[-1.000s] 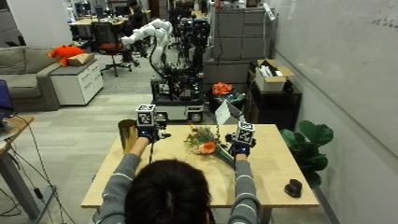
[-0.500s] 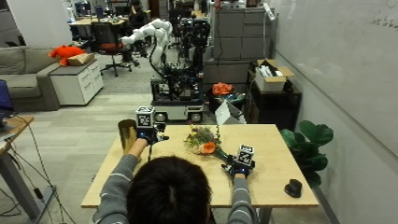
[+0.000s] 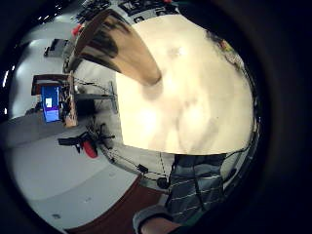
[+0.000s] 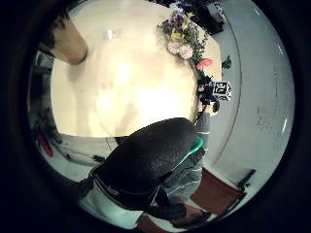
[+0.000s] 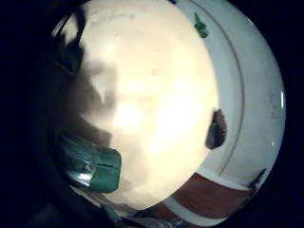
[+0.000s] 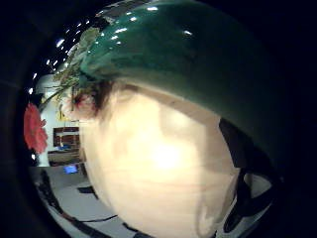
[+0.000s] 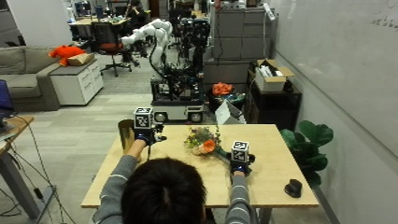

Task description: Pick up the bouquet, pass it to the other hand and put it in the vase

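Pale wood fills the scene: a person sits at a table [image 7: 273, 184] with the bouquet [image 7: 202, 140] lying near its middle, blooms toward the far edge and its green-wrapped stem end pointing at the right hand [image 7: 239, 161]. That hand sits low at the stem end; the right thumb side palm view shows the glossy green wrap close against the palm, so it appears to have closed on the bouquet, though the fingers themselves are hidden and the grasp cannot be confirmed. The left hand [image 7: 146, 135] is raised near the vase [image 7: 126, 132], a tall tan vessel standing at the table's far left corner — its fingers cannot be made out either, and nothing shows in it.

By this reading the task is at its first step: the bouquet is not yet lifted, with the hand-over and the placing in the vase both left to do.

Bare tabletop lies between bouquet and vase, open room for the pass. The vase stands close to the table's edge, so a nudge could tip it off; a small dark object [image 7: 292, 187] rests well apart, near the right front corner.
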Action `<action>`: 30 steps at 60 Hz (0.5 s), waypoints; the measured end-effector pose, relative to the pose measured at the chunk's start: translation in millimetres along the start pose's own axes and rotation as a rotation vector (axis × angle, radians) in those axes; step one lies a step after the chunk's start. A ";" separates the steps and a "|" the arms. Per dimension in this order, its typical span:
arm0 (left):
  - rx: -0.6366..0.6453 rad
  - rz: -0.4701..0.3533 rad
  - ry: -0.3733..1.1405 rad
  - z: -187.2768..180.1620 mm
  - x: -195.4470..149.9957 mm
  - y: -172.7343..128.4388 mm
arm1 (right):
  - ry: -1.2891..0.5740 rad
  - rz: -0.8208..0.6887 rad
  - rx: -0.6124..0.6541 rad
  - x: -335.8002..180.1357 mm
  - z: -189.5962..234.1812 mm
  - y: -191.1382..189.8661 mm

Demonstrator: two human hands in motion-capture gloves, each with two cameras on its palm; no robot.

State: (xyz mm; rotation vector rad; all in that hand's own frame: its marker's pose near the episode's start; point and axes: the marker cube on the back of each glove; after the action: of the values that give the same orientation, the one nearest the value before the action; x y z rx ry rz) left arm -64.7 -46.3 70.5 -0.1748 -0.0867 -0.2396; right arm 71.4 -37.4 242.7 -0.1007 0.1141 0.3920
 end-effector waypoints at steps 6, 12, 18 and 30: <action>-0.025 -0.029 0.019 -1.8 -2.3 3.7 | 0.028 0.006 0.060 4.7 -6.0 -7.9; -0.040 -0.038 0.006 -1.7 -3.7 4.8 | -0.035 -0.004 0.088 2.1 -11.4 -8.8; -0.008 -0.009 0.021 -3.9 0.9 1.8 | -0.117 0.086 0.193 4.3 -16.2 -18.4; 0.109 0.086 0.187 -15.2 17.4 -18.9 | -0.413 0.234 0.481 20.6 -53.2 -32.2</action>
State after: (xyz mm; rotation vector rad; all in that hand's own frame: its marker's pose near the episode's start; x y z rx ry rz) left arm -51.5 -71.2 60.5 -0.0468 0.0936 -0.1637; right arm 97.9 -65.7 189.9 0.4707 -0.1908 0.6009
